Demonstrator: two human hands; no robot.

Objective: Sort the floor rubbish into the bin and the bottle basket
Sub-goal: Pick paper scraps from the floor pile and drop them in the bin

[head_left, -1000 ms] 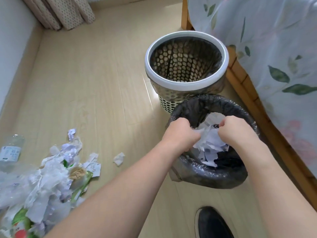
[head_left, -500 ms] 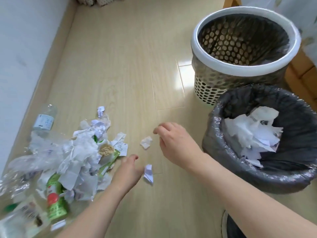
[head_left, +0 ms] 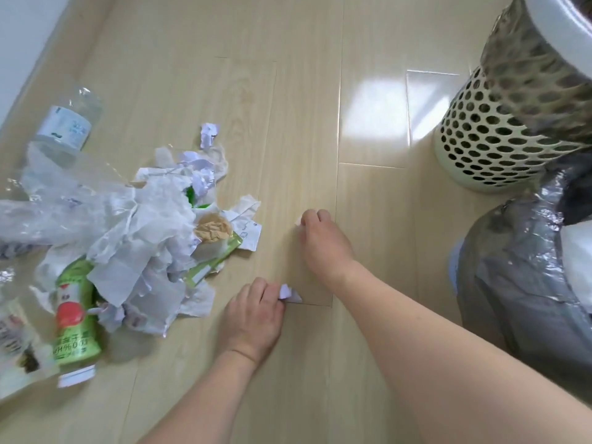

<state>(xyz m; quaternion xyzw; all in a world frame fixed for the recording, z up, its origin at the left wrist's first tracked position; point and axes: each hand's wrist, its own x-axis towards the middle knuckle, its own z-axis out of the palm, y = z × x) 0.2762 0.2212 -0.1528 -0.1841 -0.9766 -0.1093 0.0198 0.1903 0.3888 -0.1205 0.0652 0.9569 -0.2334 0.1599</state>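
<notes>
Rubbish pile [head_left: 134, 225] lies left on floor; left hand [head_left: 253, 318] pinches a scrap [head_left: 288, 293], right hand [head_left: 323, 241] pinches another [head_left: 298, 221]: lift both clear with firm pinches, then release over lined bin [head_left: 525, 283] at right, not perforated basket [head_left: 490, 136].

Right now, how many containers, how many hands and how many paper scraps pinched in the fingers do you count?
Containers: 2, perforated basket and lined bin.
Hands: 2, left hand and right hand.
Pinched paper scraps: 2, left scrap and right scrap.
Total: 6.
</notes>
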